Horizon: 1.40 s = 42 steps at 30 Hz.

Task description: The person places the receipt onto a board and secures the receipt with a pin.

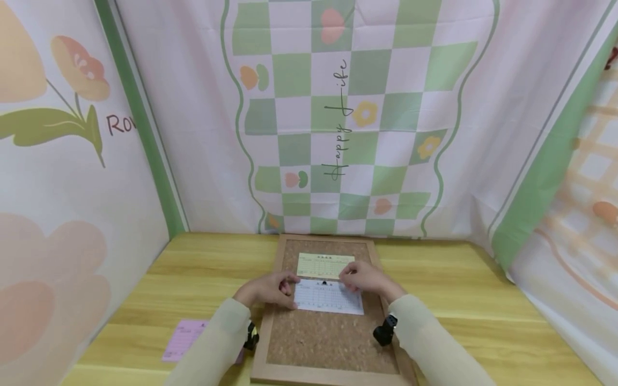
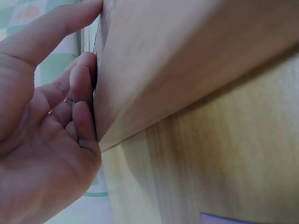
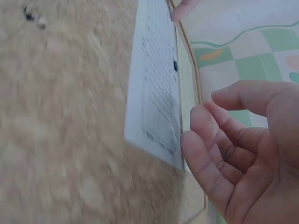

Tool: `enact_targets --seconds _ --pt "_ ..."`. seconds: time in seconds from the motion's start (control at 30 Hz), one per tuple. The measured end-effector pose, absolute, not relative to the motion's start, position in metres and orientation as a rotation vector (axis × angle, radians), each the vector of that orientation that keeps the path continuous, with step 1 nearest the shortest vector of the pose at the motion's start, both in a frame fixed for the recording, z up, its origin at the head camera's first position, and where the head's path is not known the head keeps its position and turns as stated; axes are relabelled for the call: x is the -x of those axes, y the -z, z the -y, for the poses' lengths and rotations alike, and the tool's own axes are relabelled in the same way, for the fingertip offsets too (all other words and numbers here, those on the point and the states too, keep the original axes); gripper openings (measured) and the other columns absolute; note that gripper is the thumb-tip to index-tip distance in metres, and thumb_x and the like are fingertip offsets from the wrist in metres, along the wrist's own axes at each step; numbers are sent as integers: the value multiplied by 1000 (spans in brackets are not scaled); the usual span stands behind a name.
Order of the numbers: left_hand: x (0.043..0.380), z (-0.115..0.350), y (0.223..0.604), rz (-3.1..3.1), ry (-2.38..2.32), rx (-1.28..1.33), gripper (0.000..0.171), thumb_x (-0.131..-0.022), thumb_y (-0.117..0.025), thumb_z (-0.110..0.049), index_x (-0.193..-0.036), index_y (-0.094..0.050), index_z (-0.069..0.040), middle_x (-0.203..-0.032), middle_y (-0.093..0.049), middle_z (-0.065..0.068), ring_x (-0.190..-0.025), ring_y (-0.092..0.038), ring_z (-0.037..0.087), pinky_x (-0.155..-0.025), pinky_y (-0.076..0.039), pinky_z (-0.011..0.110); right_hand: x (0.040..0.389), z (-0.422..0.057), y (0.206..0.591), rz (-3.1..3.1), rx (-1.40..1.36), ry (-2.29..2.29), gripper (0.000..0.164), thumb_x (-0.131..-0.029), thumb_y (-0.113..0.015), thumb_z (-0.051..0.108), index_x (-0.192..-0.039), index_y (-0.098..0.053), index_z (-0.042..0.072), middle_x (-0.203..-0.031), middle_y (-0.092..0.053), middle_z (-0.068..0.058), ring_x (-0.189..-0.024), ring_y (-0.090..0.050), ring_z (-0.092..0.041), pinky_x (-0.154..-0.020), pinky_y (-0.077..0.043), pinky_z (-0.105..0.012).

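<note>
The white slip [image 1: 328, 299] inside the corkboard's [image 1: 328, 343] edges could swivel on its pin [image 1: 324, 282] if the left hand [image 1: 271, 288], thumb and forefinger apart, or right hand [image 1: 369, 278], fingers loosely curled, nudges it.

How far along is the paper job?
The yellow slip looks done: it sits near the top of the corkboard. The white slip seems underway: the left hand is at its left edge, the right hand is by its upper right, and a dark pin shows at its top. The pink slip is probably left to do: it lies on the table.
</note>
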State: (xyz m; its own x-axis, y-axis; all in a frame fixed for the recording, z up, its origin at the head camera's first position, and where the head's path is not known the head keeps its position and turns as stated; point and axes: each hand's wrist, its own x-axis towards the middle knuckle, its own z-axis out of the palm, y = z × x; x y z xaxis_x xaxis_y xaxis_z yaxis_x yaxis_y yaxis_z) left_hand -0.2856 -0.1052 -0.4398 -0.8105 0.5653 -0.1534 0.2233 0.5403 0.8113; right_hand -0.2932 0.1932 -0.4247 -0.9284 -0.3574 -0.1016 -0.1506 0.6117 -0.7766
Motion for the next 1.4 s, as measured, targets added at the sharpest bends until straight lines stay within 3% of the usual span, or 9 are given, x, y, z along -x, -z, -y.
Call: enact_targets --seconds 0.23,0.8,0.97,1.1,1.23,1.4 --pt "285 105 440 -2396 -1164 -639 65 -81 -85 -12 -137 -54 -3 -91 -54 5 -81 -46 18 -73 -40 33 287 -210 417 -2623 364 1200 22 -98 -61 14 -108 -69 -4 -76 -64 -10 -68 -61 -19 -62 -55 -36" --pt "285 105 441 -2385 -1178 -634 65 -81 -85 -13 -138 -53 -3 -91 -54 5 -82 -46 18 -73 -40 33 272 -252 414 -2696 330 1224 23 -97 -63 12 -109 -66 -7 -90 -67 -12 -75 -63 -23 -65 -54 -38" --pt "286 105 441 -2384 -1180 -641 66 -81 -85 -13 -138 -53 -2 -91 -54 5 -81 -46 18 -73 -40 33 272 -265 419 -2891 457 1056 25 -94 -65 12 -111 -66 -7 -98 -66 -13 -90 -62 -29 -77 -52 -44" --pt "286 106 440 -2377 -1190 -631 66 -81 -85 -12 -138 -53 -3 -91 -53 5 -81 -46 18 -72 -40 32 272 -274 424 -2920 560 1018 32 -93 -65 7 -118 -62 -12 -112 -64 -26 -107 -59 -45 -91 -47 -56" --pt "285 106 439 -2377 -1189 -629 66 -81 -85 -13 -138 -54 -3 -90 -53 5 -81 -46 18 -72 -40 32 269 -280 430 -2875 642 1027 42 -96 -61 6 -130 -53 -17 -130 -53 -36 -123 -46 -55 -100 -38 -63" --pt "284 105 438 -2381 -1179 -630 66 -81 -85 -13 -138 -53 -3 -91 -53 5 -82 -46 18 -73 -40 31 265 -282 437 -2840 686 1021 49 -100 -56 7 -141 -42 -17 -144 -38 -40 -133 -33 -58 -106 -30 -65"
